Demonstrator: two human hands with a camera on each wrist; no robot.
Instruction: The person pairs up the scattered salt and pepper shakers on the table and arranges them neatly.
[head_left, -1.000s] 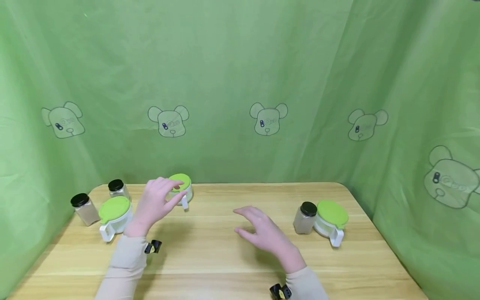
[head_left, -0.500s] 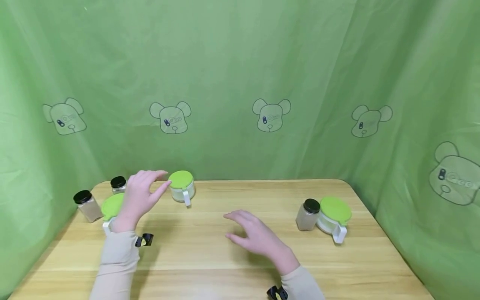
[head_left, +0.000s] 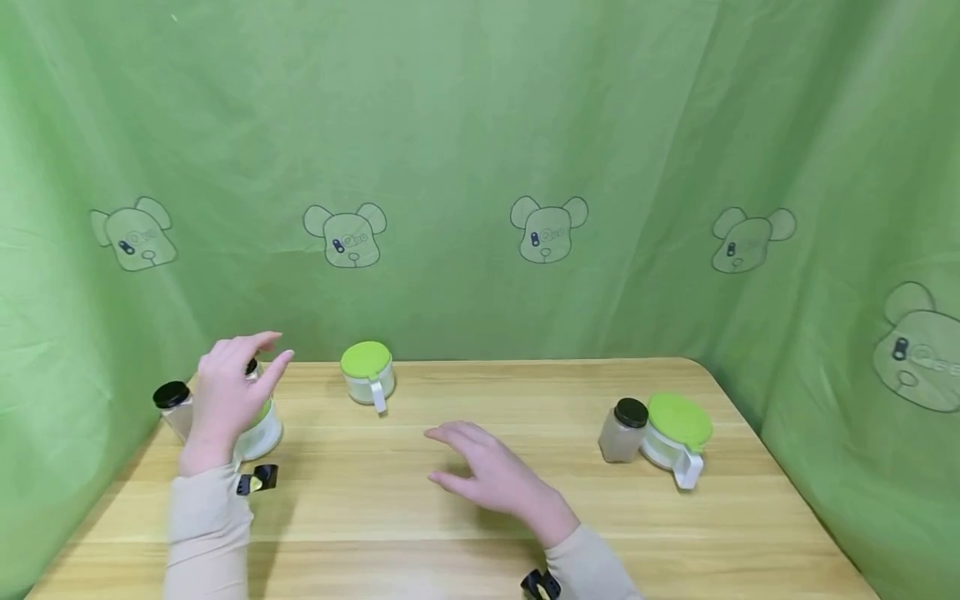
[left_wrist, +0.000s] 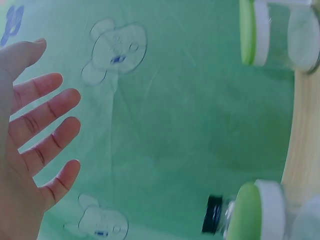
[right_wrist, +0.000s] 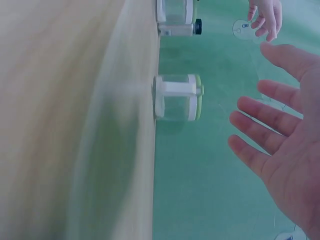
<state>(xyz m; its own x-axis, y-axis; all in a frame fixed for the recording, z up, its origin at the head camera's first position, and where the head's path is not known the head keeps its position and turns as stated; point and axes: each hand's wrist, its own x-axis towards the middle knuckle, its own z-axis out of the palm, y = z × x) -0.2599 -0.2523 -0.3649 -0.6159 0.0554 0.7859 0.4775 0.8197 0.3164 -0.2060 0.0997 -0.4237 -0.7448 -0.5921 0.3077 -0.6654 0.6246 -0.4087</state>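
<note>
My left hand (head_left: 225, 400) hovers over the left group of jars, fingers spread and relaxed, holding nothing. In the head view it covers much of a green-lidded jar (head_left: 261, 435) and most of a black-capped jar (head_left: 253, 367) behind. Just left of the hand stands another black-capped square jar (head_left: 174, 408). My right hand (head_left: 495, 471) hangs above the middle of the table with fingers loosely extended and nothing in it. Beyond and between the hands stands a second green-lidded jar with a white handle (head_left: 367, 373); the right wrist view shows this jar (right_wrist: 177, 97) as clear.
On the right of the wooden table (head_left: 420, 525) a black-capped jar (head_left: 622, 432) stands beside a green-lidded handled jar (head_left: 677, 433). A green curtain (head_left: 450, 125) with bear-head drawings closes off the back and sides.
My left hand has moved left, away from the back green-lidded jar and over the left group. My right hand has drifted slightly left. The jars stay in place.
</note>
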